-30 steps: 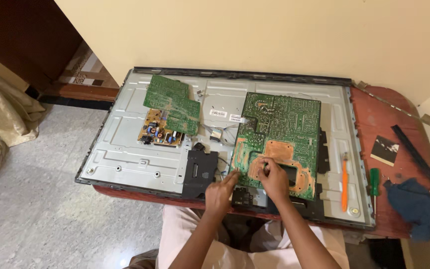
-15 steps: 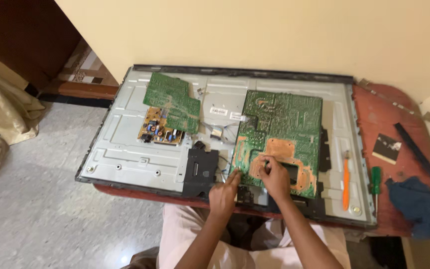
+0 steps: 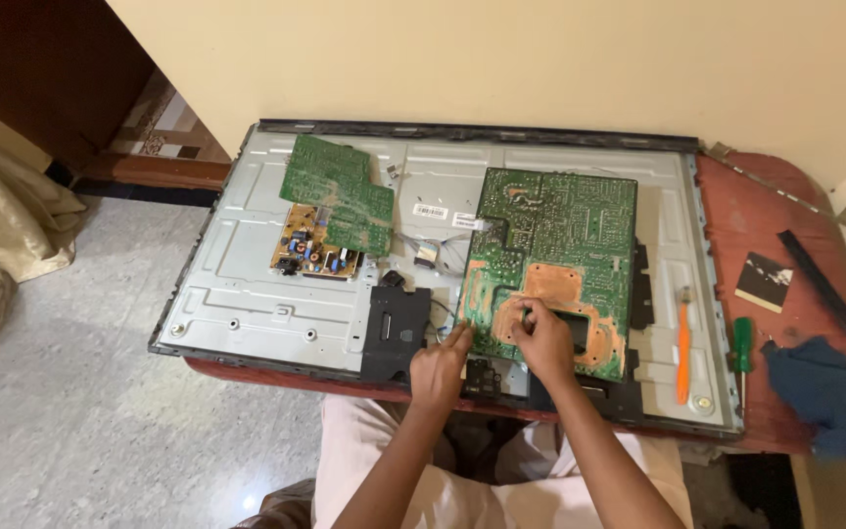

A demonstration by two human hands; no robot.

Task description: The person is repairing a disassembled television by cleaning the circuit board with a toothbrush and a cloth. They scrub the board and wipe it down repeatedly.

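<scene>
Green circuit board (image 3: 560,235): left hand (image 3: 438,367) fingertips touch its edge, right hand (image 3: 545,338) fingers curled tog. on it.

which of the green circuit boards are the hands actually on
The large green board on the right side of the metal panel: the right hand rests on it, the left hand touches its lower-left edge. The smaller green board lies apart, untouched.

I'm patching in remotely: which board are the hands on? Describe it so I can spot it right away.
Find the grey metal back panel of the opened flat screen lying on the red table. On its right half lies the large green circuit board, with the left hand at its lower left edge and the right hand on it. Unlike the smaller green board at upper left, it has bare copper patches near its bottom.
</scene>
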